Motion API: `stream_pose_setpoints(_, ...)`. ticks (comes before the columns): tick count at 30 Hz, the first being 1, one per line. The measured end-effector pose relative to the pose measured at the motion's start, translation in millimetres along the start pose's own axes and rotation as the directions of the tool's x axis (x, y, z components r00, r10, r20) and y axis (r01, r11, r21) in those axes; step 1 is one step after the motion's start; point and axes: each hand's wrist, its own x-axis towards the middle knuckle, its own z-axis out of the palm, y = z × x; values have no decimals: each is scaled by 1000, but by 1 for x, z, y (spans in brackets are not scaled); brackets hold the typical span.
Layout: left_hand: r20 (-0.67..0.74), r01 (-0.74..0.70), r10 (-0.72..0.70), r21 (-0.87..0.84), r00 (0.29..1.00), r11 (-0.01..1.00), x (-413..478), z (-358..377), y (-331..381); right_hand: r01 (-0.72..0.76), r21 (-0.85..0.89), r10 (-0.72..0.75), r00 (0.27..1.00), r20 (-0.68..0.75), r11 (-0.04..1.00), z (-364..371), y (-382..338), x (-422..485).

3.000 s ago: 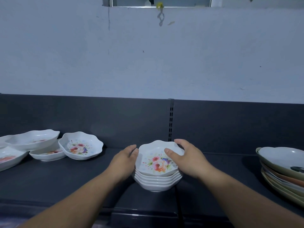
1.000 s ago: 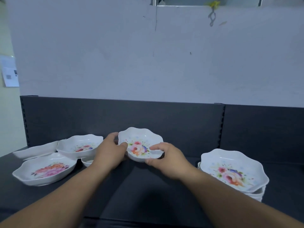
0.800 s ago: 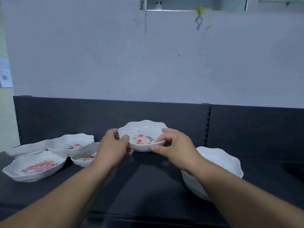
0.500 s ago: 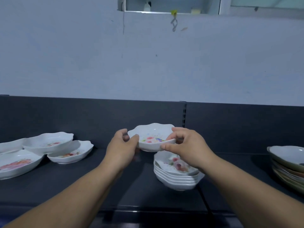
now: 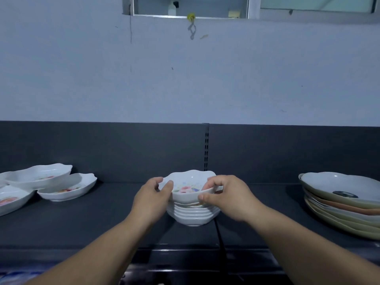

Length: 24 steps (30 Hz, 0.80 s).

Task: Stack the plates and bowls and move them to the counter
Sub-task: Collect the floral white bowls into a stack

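Note:
A white scalloped bowl with a flower print sits at the top of a stack of like bowls in the middle of the dark shelf. My left hand grips its left rim with thumb inside and fingers under. My right hand pinches its right rim. Whether the bowl rests fully on the stack or hovers just above it, I cannot tell.
Three loose floral bowls lie at the left: one raised, one beside it, one cut by the frame edge. A pile of larger plates stands at the right. A dark back panel rises behind.
Both hands carried the floral bowl from the left group rightward and lowered it onto the stack. My view swung right with it.

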Motion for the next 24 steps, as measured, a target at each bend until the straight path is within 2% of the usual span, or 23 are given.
stream_pose_setpoints(18,-77,-74,79,66,994,995,-8,-3,2,2,8,-2,1000,23,1000,-1,-16,-11)
stream_pose_setpoints(24,-115,-90,102,104,988,990,-6,-28,-10,79,36,-78,997,-19,996,18,-39,-6)
